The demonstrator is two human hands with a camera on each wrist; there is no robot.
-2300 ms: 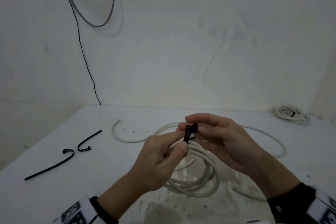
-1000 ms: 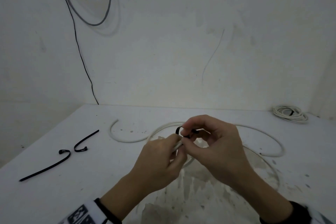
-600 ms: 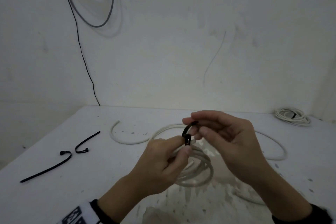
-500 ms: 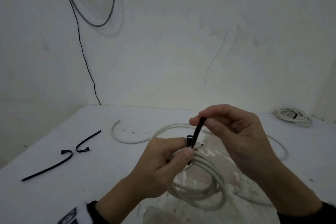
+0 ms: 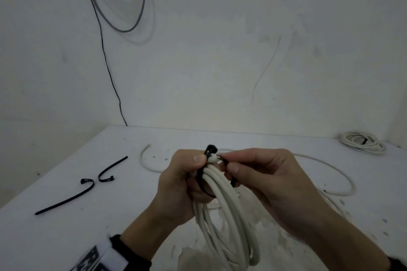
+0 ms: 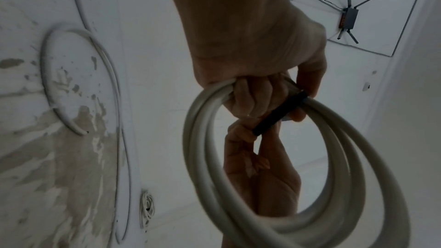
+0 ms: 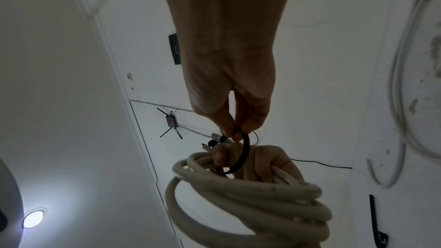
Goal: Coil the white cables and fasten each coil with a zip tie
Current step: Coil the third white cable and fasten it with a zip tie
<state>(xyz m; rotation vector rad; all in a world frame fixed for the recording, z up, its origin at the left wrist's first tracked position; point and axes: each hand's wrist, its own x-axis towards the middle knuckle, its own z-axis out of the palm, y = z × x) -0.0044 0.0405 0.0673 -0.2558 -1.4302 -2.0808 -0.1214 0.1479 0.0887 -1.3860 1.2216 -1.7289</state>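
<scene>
The white coil hangs in mid-air at the centre of the head view, above the surface and clear of it; its top is bunched in the left hand, whose fingers curl round the strands while the thumb presses down at the crown; a black zip tie loops round that bunch, its head sitting at 12 o'clock of the coil; the right hand pinches the tie's free end between thumb and forefinger at 3 o'clock of the bunch.

The step in hand looks to be cinching the tie; whether the tail has passed through the head cannot be told, since the fingers hide it. To do it well, the left hand should keep every turn gathered under the band so none slips out; the right should draw the tail straight along the line of the head, not sideways, with the left thumb bracing the head; a steady pull until the loop bites snugly, short of crushing the strands.

Outward: a loose white cable arcs on the surface behind the hands; a finished coil lies at 2 o'clock near the wall; two spare zip ties rest at 9 o'clock.
</scene>
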